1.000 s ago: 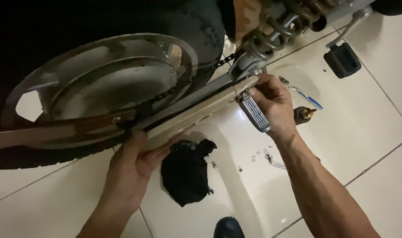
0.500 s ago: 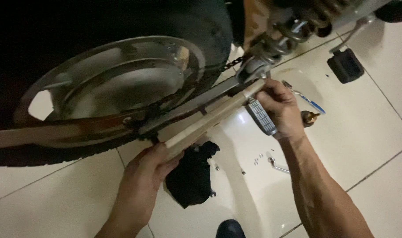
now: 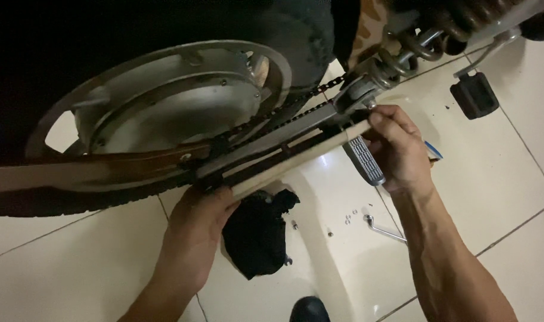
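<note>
Chain cover (image 3: 295,158), cream strip, held along swingarm (image 3: 272,140) below chain (image 3: 284,113), not yet fastened. L hand (image 3: 200,223) curled under rear end, R hand (image 3: 397,149) pinching front end. Screws (image 3: 349,219), wrench (image 3: 385,229), black rag (image 3: 257,232) on panel (image 3: 337,262) below swingarm.

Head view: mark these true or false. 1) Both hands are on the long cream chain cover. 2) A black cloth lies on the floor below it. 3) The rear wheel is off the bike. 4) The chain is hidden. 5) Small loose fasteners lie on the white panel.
1) True: left hand grips one end of the chain cover, right hand the other.
2) True: black cloth.
3) False: the wheel is mounted.
4) False: the chain shows.
5) True: fasteners on the panel.
</note>
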